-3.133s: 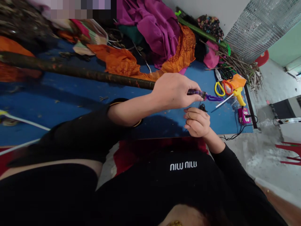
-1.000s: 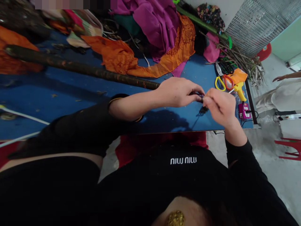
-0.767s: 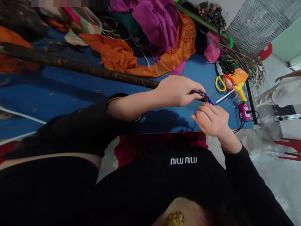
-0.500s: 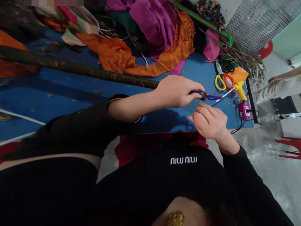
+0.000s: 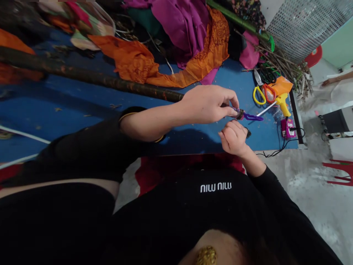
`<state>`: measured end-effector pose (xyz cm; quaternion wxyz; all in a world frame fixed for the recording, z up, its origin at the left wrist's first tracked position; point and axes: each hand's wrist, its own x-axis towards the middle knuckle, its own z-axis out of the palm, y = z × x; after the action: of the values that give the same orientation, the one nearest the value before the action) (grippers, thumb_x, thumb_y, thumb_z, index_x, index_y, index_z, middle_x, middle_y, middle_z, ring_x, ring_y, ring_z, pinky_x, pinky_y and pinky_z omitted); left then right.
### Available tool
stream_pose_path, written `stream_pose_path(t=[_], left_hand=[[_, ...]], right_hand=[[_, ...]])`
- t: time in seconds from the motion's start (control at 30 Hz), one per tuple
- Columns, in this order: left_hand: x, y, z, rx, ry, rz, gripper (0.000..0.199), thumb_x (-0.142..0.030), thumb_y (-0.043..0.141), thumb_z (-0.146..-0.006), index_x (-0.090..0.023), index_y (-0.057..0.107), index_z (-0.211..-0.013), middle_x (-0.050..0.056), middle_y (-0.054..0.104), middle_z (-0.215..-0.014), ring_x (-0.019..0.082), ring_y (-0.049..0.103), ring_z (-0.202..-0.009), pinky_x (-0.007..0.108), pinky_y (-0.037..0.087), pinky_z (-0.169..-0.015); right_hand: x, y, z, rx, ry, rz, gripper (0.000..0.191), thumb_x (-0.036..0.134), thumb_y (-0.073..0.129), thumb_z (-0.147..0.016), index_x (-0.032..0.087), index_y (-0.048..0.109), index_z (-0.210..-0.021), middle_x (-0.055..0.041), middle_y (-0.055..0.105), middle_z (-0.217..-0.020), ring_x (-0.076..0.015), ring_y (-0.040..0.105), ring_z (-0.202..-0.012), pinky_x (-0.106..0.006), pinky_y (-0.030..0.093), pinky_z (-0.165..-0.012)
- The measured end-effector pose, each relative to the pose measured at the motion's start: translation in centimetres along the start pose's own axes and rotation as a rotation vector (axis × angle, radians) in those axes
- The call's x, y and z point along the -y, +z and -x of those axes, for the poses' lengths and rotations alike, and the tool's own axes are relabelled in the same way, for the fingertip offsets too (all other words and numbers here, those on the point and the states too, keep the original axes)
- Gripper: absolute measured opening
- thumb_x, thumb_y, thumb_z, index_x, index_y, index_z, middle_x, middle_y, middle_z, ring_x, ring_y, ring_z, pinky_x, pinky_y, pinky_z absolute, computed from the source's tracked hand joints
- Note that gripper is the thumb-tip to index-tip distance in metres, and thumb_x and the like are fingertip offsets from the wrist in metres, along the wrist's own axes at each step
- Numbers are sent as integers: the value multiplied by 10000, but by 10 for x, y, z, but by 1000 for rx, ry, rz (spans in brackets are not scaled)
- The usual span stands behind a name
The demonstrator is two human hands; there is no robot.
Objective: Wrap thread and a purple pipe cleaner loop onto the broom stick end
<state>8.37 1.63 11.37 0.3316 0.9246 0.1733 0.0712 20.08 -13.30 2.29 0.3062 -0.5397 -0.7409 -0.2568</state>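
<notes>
My left hand point(image 5: 211, 103) is closed around the right end of a long dark brown stick point(image 5: 118, 83), thumb and forefinger pinching near its tip. Past the fingertips, that tip is wrapped in dark, patterned binding point(image 5: 239, 113), from which a purple loop of cord point(image 5: 253, 117) sticks out to the right. Just below the tip, my right hand point(image 5: 234, 138) is curled shut, thumb against the fingers. Whatever it grips is hidden by the fingers. A small dark clump point(image 5: 248, 132) shows beside its knuckles; I cannot tell whether the hand holds it.
Scissors with yellow and red handles point(image 5: 259, 95), a yellow glue gun point(image 5: 282, 104) and a pink power strip point(image 5: 287, 128) lie at the right of the blue table point(image 5: 182, 143). Orange cloth point(image 5: 135, 60), purple cloth point(image 5: 182, 29) and thin twigs point(image 5: 286, 60) are along the back.
My right hand has shifted left, closer beneath the stick's tip, and turned, so the small dark clump now shows beside it. My left hand keeps its grip; the purple loop is more exposed.
</notes>
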Motion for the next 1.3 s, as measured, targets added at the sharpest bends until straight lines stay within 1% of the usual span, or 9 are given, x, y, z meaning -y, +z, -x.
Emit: stream_pose_path(t=[0.13, 0.37, 0.57, 0.67, 0.73, 0.83, 0.93, 1.13, 1.3], left_hand=[[3, -2, -2, 11, 17, 55, 356, -430, 595, -926, -254, 789, -1167, 14, 838, -1033, 199, 747, -958, 280, 453, -787], [-3, -1, -3, -39, 13, -59, 362, -528, 669, -877, -282, 826, -1090, 3, 833, -995, 206, 743, -928, 272, 420, -699], [-7, -5, 0, -72, -16, -84, 374, -538, 637, -921, -279, 829, -1111, 3, 821, -1012, 227, 743, -1015, 293, 461, -822], [-6, -7, 0, -85, 10, -70, 387, -549, 613, -927, -279, 827, -1103, -2, 817, -1031, 227, 733, -1047, 290, 464, -853], [-4, -7, -1, -85, 26, -62, 393, -561, 608, -926, -281, 828, -1091, 0, 814, -1030, 230, 729, -1055, 291, 465, -862], [-1, -7, -2, -80, 41, -54, 396, -573, 614, -914, -290, 828, -1091, -4, 811, -1022, 229, 728, -1036, 291, 466, -845], [5, -8, -4, -43, 71, -25, 405, -555, 596, -918, -281, 825, -1108, -1, 811, -990, 214, 724, -983, 287, 468, -829], [11, -12, -7, 86, 135, 55, 401, -455, 565, -922, -217, 816, -1126, 32, 809, -907, 191, 710, -863, 286, 466, -784], [6, -10, -3, 81, 126, 18, 388, -444, 560, -905, -227, 828, -1082, 19, 803, -889, 175, 694, -829, 271, 420, -716]], right_hand=[[-7, 8, -3, -91, -86, 106, 429, 238, 467, -1087, 222, 505, -660, -7, 512, -671, -151, 460, -681, -284, 392, -694], [-11, 17, 0, -83, -169, 218, 414, 298, 503, -1086, 228, 548, -680, -12, 606, -696, -140, 553, -699, -271, 447, -699], [2, 7, 12, -148, -133, -168, 192, 316, 585, -1037, 231, 653, -879, -36, 701, -864, -190, 764, -1037, -300, 596, -768], [17, 3, 14, -177, 56, -496, 258, 343, 510, -1041, 230, 579, -819, -43, 666, -804, -228, 781, -962, -393, 648, -759], [27, 4, 9, -254, 338, -666, 361, 434, 426, -1052, 248, 469, -745, -23, 574, -700, -223, 741, -783, -403, 628, -659], [34, 4, -3, -430, 803, -934, 404, 507, 392, -1037, 273, 306, -719, 43, 349, -606, -171, 553, -557, -287, 459, -456], [25, 1, -11, -382, 1064, -1218, 470, 527, 473, -998, 274, 199, -712, 72, 188, -611, -140, 372, -503, -243, 341, -419], [-15, 10, -5, -190, 1187, -1453, 518, 596, 502, -955, 287, 191, -679, 95, 105, -596, -127, 96, -520, -282, 248, -433], [-47, 26, -7, -42, 1175, -1542, 530, 628, 582, -929, 298, 239, -697, 104, 160, -598, -117, 85, -528, -289, 215, -444]])
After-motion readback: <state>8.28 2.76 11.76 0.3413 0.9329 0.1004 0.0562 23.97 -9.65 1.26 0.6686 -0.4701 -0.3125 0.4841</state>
